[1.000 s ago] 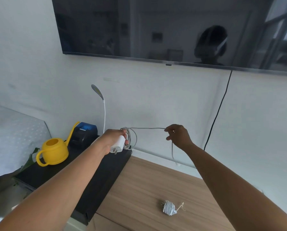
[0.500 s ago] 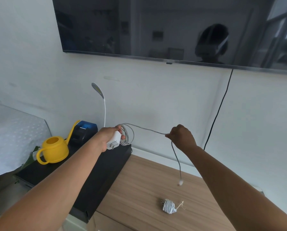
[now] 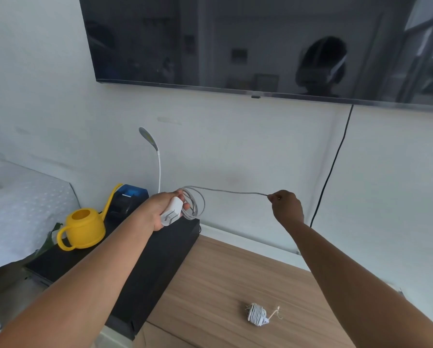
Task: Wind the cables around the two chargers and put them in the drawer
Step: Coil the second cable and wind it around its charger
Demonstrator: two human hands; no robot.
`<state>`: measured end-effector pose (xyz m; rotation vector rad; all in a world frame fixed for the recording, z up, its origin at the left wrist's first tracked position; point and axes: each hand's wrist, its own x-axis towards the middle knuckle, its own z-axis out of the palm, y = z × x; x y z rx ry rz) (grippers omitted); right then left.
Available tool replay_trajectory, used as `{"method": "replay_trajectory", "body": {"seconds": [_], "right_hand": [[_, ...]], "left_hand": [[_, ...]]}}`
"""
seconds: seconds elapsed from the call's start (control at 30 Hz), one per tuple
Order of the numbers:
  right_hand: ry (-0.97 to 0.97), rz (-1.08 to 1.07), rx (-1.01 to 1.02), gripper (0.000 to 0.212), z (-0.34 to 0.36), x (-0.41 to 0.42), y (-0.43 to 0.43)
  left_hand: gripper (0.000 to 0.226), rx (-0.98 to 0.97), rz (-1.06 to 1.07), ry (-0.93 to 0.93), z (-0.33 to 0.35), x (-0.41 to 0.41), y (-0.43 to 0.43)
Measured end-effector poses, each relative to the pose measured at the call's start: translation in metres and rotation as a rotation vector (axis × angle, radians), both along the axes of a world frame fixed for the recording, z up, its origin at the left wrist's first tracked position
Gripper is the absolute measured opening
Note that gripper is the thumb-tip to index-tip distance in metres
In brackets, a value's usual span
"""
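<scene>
Left hand (image 3: 160,210): grips white charger (image 3: 170,214), prongs down, w/ cable (image 3: 225,191) loops beside it. Right hand (image 3: 287,205): pinches cable end, stretched taut btwn hands. Second charger (image 3: 257,313): already wound, lying on wooden surface (image 3: 210,285).

Free wooden top (image 3: 210,285) around wound charger (image 3: 257,314); black box (image 3: 160,259), yellow can (image 3: 82,228) at left.

Left hand (image 3: 153,212) holds charger (image 3: 170,214); cable (image 3: 225,191) apparently partly wound.
</scene>
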<state>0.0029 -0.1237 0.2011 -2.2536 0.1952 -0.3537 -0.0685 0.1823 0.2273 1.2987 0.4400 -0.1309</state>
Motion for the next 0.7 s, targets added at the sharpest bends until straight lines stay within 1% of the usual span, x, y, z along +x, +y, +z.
{"method": "replay_trajectory", "body": {"seconds": [0.1,0.2,0.33,0.4,0.47,0.57,0.7], "right_hand": [[0.022,-0.045,-0.119,0.016,-0.003,-0.002,-0.007],[0.048,-0.035,-0.189,0.015,-0.007,-0.005,-0.004],[0.085,0.09,-0.318,0.016,-0.005,-0.013,0.016],[0.087,0.174,-0.364,0.016,0.0,-0.018,0.028],[0.088,0.27,-0.367,0.016,0.004,-0.02,0.039],[0.082,0.388,-0.336,0.025,0.012,-0.022,0.052],[0.025,0.43,-0.296,0.029,0.024,-0.026,0.069]], "left_hand": [[0.022,-0.063,0.062,-0.02,0.002,0.004,0.007],[0.023,-0.131,0.102,-0.034,0.001,0.008,0.007],[0.028,-0.166,0.062,-0.069,0.0,0.011,-0.006],[0.026,-0.194,0.058,-0.073,0.0,0.011,-0.011],[0.021,-0.189,0.075,-0.077,-0.002,0.013,-0.011],[0.015,-0.148,0.059,-0.084,-0.007,0.016,-0.01],[0.015,-0.049,-0.029,-0.083,-0.011,0.012,-0.016]]}}
